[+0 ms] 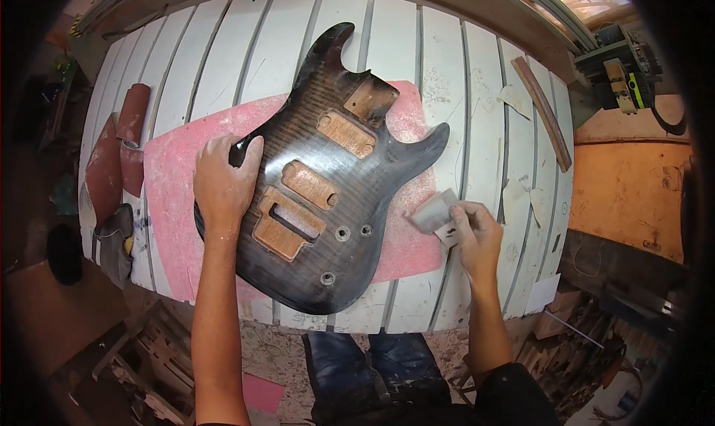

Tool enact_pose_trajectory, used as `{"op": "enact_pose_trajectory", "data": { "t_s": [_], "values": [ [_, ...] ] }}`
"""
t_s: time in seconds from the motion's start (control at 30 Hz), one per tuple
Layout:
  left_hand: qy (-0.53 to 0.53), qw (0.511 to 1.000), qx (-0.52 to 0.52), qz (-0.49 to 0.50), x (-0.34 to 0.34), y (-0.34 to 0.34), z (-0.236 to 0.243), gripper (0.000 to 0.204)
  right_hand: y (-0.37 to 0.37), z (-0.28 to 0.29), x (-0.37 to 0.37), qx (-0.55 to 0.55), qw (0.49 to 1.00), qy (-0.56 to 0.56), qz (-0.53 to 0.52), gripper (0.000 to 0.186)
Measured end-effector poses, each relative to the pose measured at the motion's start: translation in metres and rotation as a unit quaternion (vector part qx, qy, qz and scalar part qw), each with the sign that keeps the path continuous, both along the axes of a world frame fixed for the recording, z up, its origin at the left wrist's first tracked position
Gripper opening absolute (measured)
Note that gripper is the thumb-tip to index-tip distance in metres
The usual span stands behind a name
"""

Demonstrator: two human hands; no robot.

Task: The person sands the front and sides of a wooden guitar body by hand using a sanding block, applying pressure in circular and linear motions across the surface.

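Across the pink mat (175,202) on the counter (441,50) lies the guitar body (359,189), held by the left hand (226,182); the right hand (479,236) pinches a grey sheet (432,212), best pressed flat and evenly.

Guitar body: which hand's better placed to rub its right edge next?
Probably the right hand: it holds the grey sheet beside that edge; the left hand rests on the opposite side of the guitar body.

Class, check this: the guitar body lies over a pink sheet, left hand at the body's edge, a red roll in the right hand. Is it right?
No: the head view shows the right hand holding a small grey sheet; the red roll lies at far left. The rest stands.
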State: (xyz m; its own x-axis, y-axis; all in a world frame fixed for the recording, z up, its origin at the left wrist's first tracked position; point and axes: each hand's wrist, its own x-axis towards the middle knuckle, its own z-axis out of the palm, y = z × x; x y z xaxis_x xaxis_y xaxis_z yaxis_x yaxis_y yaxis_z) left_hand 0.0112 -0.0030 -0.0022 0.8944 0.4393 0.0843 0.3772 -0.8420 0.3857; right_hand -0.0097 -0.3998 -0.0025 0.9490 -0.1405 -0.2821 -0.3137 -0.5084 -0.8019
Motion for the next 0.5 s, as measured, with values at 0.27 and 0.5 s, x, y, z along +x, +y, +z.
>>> {"op": "enact_pose_trajectory", "data": {
  "t_s": [0.27,0.5],
  "values": [
    [-0.038,0.999,0.004,0.001,0.000,0.001,-0.004,0.047,0.005,0.006,-0.010,0.256,0.958,-0.127,0.017,0.021],
    [-0.033,0.999,-0.006,0.010,0.000,0.000,-0.004,0.047,0.034,0.009,0.000,0.436,0.887,0.060,0.138,0.019]
  ]
}}
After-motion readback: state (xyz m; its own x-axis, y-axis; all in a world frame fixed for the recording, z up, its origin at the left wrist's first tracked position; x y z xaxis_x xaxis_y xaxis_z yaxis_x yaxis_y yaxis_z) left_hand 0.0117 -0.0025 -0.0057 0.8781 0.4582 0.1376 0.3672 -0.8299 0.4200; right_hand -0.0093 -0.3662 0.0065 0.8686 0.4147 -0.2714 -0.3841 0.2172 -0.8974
